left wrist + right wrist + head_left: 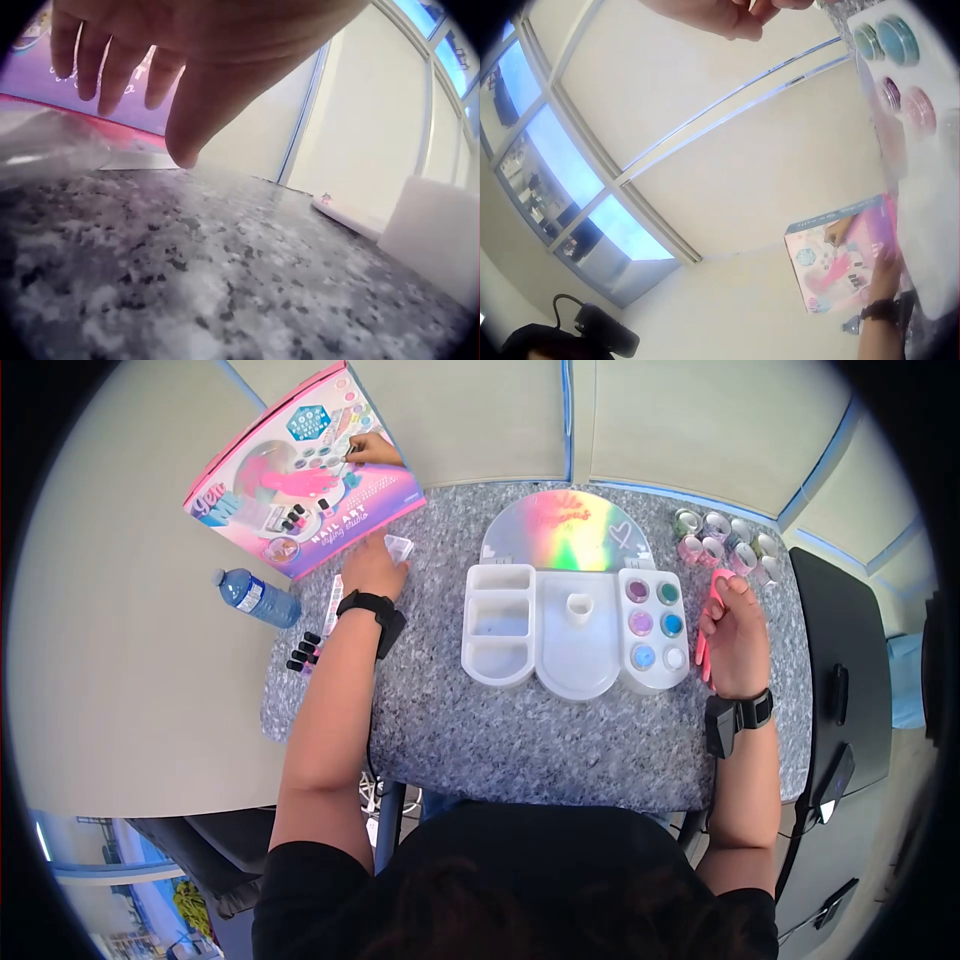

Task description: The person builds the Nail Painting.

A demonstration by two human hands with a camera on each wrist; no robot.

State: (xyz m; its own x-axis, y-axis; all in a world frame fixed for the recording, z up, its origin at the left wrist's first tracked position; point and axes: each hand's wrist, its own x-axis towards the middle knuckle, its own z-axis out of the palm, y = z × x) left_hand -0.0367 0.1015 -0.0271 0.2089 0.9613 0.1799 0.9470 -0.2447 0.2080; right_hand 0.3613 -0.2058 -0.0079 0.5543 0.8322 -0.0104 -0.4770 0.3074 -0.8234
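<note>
My left hand (pixel 372 572) reaches to the foot of the upright nail art box (pixel 310 480). In the left wrist view its fingers (pixel 120 71) hang spread, and the thumb tip is right at a flat white piece (pixel 142 160). A small clear plastic piece (pixel 398 549) is beside this hand in the head view. At the table's right side, my right hand (pixel 738 622) lies with loosely bent fingers over a pink plastic piece (pixel 704 655), partly hidden by them. The right wrist view catches only part of the right hand (pixel 731 16).
A white nail studio tray (pixel 580 678) with a shiny backboard (pixel 560 530) and glitter pots (pixel 641 623) stands mid-table. Small jars (pixel 714 525) cluster at the back right. Polish bottles (pixel 304 652) lie left of my forearm, near a water bottle (pixel 258 598).
</note>
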